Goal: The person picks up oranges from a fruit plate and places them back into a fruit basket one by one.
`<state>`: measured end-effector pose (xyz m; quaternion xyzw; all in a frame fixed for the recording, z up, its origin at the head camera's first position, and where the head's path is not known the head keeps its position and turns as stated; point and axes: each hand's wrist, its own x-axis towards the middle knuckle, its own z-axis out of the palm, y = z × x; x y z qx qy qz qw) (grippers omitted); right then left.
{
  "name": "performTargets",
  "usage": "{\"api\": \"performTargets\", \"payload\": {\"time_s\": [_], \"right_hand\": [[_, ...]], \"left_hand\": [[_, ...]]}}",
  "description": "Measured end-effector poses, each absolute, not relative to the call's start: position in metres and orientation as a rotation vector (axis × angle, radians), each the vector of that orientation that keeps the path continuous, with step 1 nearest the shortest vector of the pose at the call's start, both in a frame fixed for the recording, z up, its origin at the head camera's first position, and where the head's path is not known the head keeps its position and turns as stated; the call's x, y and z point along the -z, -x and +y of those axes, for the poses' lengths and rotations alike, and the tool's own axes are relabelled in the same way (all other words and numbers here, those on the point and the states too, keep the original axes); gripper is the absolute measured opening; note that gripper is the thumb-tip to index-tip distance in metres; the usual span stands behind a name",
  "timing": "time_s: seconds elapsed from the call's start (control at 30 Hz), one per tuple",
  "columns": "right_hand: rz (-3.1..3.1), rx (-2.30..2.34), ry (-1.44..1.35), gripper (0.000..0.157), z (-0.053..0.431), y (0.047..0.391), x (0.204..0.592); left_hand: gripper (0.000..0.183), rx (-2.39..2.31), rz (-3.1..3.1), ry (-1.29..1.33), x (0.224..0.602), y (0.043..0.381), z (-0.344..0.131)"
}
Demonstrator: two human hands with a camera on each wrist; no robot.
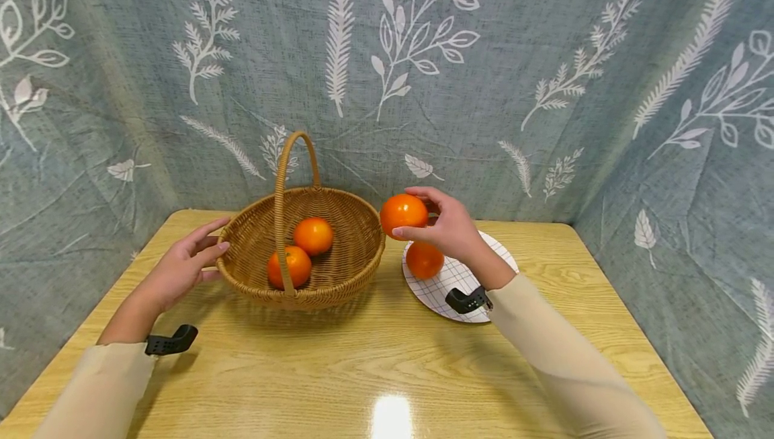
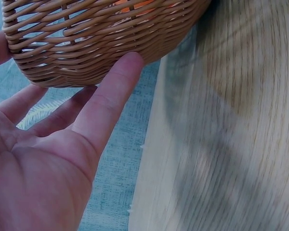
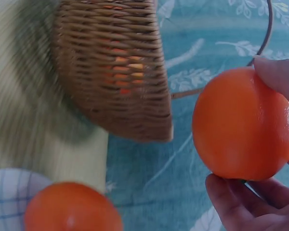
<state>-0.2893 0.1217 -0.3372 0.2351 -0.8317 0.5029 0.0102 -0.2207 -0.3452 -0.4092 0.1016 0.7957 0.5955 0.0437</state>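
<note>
A wicker basket (image 1: 357, 251) with a tall handle stands on the wooden table and holds two oranges (image 1: 313, 235) (image 1: 289, 266). My left hand (image 1: 184, 264) rests against its left outer wall with straight fingers (image 2: 111, 91) touching the weave (image 2: 86, 43). My right hand (image 1: 444, 227) grips a third orange (image 1: 403, 215) (image 3: 243, 125) in the air, just right of the basket's rim and above the plate. Another orange (image 1: 424, 259) (image 3: 70, 207) lies on the white checked plate (image 1: 441, 291).
The table (image 1: 387, 365) is bordered behind and on both sides by grey-green leaf-print cloth (image 1: 544, 89). Bare wood stretches in front of the basket and plate, with a bright glare spot near the front edge.
</note>
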Motion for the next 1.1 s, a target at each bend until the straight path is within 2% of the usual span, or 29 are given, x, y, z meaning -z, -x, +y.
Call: {"api": "performTargets", "payload": {"time_s": [0.53, 1.1], "right_hand": [[-2.694, -1.554, -0.948, 0.069, 0.053, 0.313, 0.318], [-3.087, -0.869, -1.223, 0.067, 0.009, 0.322, 0.336]], "left_hand": [[0.066, -1.814, 2.445, -0.31, 0.409, 0.219, -0.344], [0.067, -1.813, 2.435, -0.295, 0.407, 0.22, -0.343]]}}
